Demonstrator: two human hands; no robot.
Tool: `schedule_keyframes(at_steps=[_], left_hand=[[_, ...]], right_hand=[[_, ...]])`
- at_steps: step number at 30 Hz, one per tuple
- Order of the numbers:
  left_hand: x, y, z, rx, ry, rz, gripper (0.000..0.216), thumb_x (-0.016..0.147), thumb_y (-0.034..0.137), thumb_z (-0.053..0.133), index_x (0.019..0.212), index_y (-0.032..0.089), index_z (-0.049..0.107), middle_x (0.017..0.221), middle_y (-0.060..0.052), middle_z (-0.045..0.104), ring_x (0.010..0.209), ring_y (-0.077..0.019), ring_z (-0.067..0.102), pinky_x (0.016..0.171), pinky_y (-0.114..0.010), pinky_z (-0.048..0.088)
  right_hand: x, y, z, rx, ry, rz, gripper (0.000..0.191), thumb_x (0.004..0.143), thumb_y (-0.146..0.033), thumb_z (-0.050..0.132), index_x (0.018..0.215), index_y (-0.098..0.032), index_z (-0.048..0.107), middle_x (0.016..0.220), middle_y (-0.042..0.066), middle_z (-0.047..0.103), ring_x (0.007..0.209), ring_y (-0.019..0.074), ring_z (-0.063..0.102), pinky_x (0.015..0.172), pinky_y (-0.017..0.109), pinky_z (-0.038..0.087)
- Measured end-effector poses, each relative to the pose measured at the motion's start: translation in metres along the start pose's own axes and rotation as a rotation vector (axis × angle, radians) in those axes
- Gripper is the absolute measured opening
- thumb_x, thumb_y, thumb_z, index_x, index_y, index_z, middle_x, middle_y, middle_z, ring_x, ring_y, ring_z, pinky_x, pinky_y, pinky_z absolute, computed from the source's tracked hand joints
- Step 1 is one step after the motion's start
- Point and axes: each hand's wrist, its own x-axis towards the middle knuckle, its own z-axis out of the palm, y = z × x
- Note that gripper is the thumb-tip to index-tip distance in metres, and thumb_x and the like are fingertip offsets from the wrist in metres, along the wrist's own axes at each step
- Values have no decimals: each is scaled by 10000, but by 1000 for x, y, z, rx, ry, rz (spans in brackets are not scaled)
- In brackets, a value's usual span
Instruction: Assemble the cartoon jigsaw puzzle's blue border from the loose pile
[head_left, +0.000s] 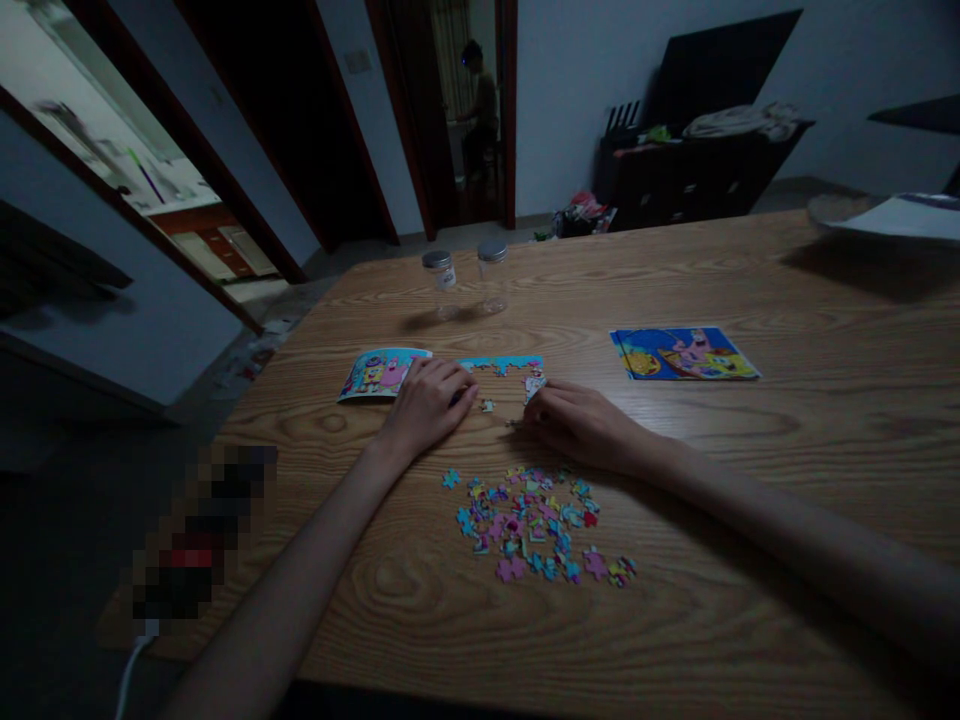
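Note:
My left hand [431, 400] rests palm down on the table, fingers stretched toward the partly joined jigsaw puzzle [501, 364]. It overlaps the right end of a picture card [379, 374] with cartoon figures. My right hand [566, 420] is closed in a pinch at the right side of the joined pieces. A small puzzle piece [512, 423] pokes out from its fingertips. Between the hands lies a loose pale puzzle piece [488, 405]. Nearer to me spreads a pile of loose puzzle pieces [529, 520] in pink, blue and yellow.
Two clear jars with grey lids [445, 285] [493, 277] stand beyond the puzzle. A blue cartoon card [684, 354] lies right on the wooden table [787, 460]. A bowl [832, 212] holds something white at far right. A blurred-out object with a cable [199, 540] sits left. Someone [480, 110] is beyond the doorway.

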Motion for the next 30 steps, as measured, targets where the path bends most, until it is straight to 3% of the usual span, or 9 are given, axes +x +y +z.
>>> schedule_keyframes(at_steps=[10,16,21,23,26,30], left_hand=[[-1,-1,3,22,-5,8,162,1048,278,565,960,201,677,1006,-46,748,1005,-250,662,1007,-451,401],[0,1,3,23,-6,15,162,1050,289,570,959,204,674,995,-42,744,996,-244,663,986,-439,408],[0,2,2,20,-4,30,157,1049,284,571,964,201,673,1004,-47,746,1004,-251,663,986,-443,409],[0,2,1,12,0,28,153,1047,280,571,968,201,676,1015,-49,749,1010,-252,661,983,-443,412],[0,3,1,2,2,25,156,1050,283,566,975,205,678,1025,-47,752,1011,-248,661,978,-439,416],[0,2,2,0,-1,25,156,1052,286,564,976,212,678,1027,-41,752,1013,-244,664,998,-444,411]], right_hand=[[4,-8,-9,88,-106,-22,104,1013,-166,539,999,-174,642,919,73,678,831,189,595,725,317,448],[3,-7,-7,-28,-147,-55,161,1063,-238,526,1040,-165,668,962,87,672,864,201,592,762,338,470],[6,-6,-13,-120,-205,-98,197,1068,-265,542,1142,-158,690,1119,134,662,939,210,611,817,347,498],[12,-10,-24,-112,-221,-88,210,1070,-243,529,1166,-153,692,1123,138,669,923,203,619,799,337,498],[22,-28,-54,-11,-296,-76,202,1068,-255,541,1062,-165,721,906,74,697,792,171,629,713,295,488],[20,-70,-108,55,-151,-15,230,1086,-246,499,1156,-213,715,943,50,732,763,134,652,698,260,510]])
